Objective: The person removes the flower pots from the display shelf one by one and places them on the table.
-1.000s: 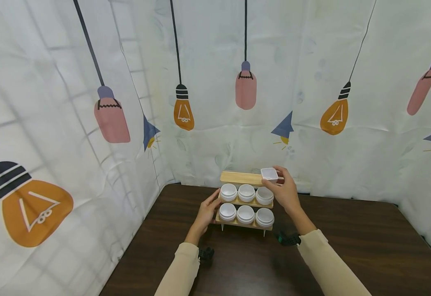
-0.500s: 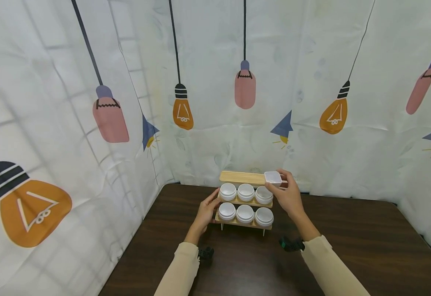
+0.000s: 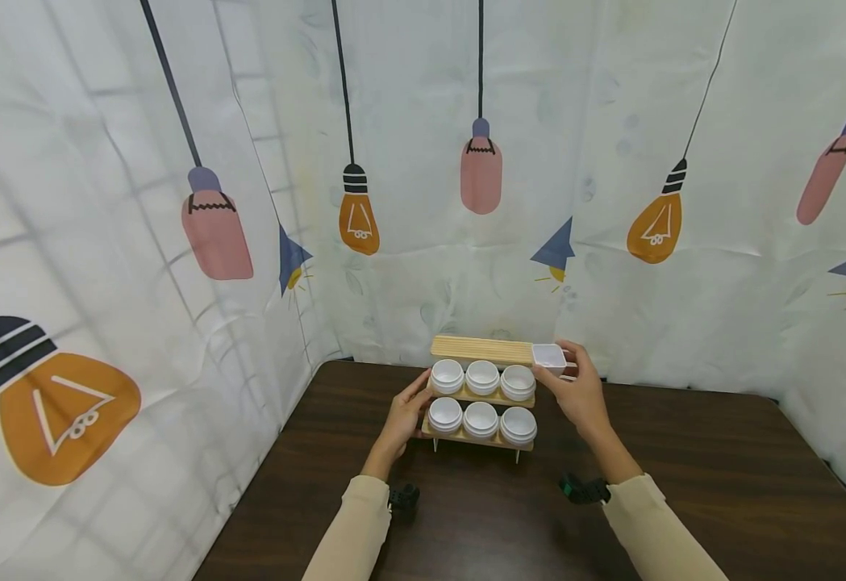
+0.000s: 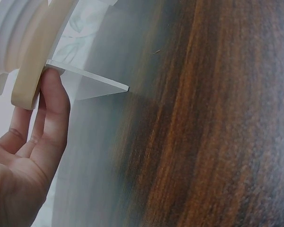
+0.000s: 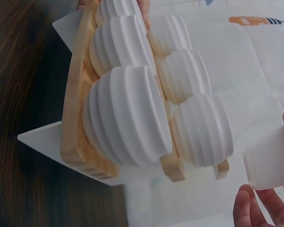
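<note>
In the head view, we see the right hand pinching a square white cup at two o'clock from the middle of the wooden rack; the left hand grips its nine o'clock edge.

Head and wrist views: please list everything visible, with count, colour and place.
Round bowls: six, white, in two rows of three.
Rack: one, light wood, under bowls.
Legs: two visible, whitish, under rack.
Ribbed strip: one, pale yellow, behind bowls.
Square container: one, white, beside ribbed strip.
Table: one, dark brown, beneath rack.
Wall sheeting: count unclear, white with lamp prints, around table.
Wrist devices: two, black, near hands.
Left hand: one, bare, gripping rack's left end.
Right hand: one, bare, gripping square container.
Sleeves: two, cream, at head view's bottom.
</note>
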The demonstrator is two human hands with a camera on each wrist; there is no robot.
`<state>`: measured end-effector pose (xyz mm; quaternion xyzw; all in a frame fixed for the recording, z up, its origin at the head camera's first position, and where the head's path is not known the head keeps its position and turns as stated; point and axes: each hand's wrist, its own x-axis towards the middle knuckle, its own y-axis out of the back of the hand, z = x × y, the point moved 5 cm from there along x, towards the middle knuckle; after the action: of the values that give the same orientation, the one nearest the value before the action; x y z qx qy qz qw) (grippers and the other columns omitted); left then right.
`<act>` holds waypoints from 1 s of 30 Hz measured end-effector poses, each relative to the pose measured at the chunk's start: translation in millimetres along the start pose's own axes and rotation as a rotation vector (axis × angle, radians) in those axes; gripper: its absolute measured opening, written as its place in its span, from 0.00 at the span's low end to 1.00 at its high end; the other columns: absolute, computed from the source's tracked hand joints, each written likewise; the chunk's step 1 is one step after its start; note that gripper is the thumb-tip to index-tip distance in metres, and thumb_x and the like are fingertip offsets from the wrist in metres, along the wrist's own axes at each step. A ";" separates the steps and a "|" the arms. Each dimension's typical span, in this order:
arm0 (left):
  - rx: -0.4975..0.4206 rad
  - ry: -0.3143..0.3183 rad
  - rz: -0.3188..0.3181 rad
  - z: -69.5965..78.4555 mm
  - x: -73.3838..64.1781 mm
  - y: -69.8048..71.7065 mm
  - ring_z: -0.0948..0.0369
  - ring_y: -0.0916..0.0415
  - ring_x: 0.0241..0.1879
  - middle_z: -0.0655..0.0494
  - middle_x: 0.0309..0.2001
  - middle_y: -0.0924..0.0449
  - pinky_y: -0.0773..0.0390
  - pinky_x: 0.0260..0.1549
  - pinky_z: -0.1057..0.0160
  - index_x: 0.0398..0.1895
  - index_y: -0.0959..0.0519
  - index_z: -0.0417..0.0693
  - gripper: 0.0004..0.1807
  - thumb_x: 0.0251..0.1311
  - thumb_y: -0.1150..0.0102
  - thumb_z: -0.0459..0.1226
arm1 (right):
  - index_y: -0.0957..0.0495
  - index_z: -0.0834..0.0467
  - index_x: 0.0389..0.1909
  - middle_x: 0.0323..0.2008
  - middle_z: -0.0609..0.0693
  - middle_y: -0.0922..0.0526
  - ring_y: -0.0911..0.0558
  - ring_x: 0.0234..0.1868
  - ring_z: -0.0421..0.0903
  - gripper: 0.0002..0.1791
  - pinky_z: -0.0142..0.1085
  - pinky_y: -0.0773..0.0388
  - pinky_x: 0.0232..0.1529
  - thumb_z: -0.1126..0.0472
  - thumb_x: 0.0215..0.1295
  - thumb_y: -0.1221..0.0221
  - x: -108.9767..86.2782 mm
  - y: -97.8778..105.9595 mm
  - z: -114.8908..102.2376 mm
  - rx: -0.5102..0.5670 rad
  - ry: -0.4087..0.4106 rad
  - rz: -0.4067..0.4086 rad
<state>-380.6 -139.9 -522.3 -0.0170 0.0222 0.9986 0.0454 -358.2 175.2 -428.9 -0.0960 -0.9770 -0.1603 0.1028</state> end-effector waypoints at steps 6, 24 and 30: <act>-0.013 0.022 -0.026 5.6 -3.6 0.9 0.60 0.20 0.39 0.37 0.55 0.19 0.15 0.27 0.51 0.80 0.38 0.63 0.29 0.78 0.49 0.47 | 0.34 0.52 0.71 0.59 0.59 0.27 0.25 0.47 0.48 0.37 0.31 0.21 0.33 0.50 0.65 0.30 -2.4 3.3 8.6 0.020 -0.010 -0.005; 0.042 -0.005 -0.010 32.0 -20.8 -0.9 0.59 0.21 0.37 0.35 0.51 0.18 0.22 0.23 0.55 0.79 0.36 0.59 0.29 0.78 0.49 0.45 | 0.36 0.53 0.74 0.62 0.60 0.27 0.26 0.47 0.46 0.37 0.27 0.24 0.36 0.52 0.67 0.32 -12.0 23.5 35.6 -0.040 -0.041 0.012; 0.040 0.000 -0.014 32.1 -21.3 -1.5 0.59 0.21 0.38 0.38 0.49 0.17 0.23 0.23 0.56 0.79 0.36 0.61 0.28 0.78 0.48 0.45 | 0.35 0.53 0.74 0.62 0.60 0.26 0.25 0.43 0.38 0.37 0.26 0.25 0.36 0.52 0.67 0.32 -14.7 32.2 41.6 -0.070 -0.055 0.037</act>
<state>-360.3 -138.8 -489.5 -0.0164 0.0419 0.9976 0.0527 -344.1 216.8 -461.4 -0.1218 -0.9713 -0.1896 0.0755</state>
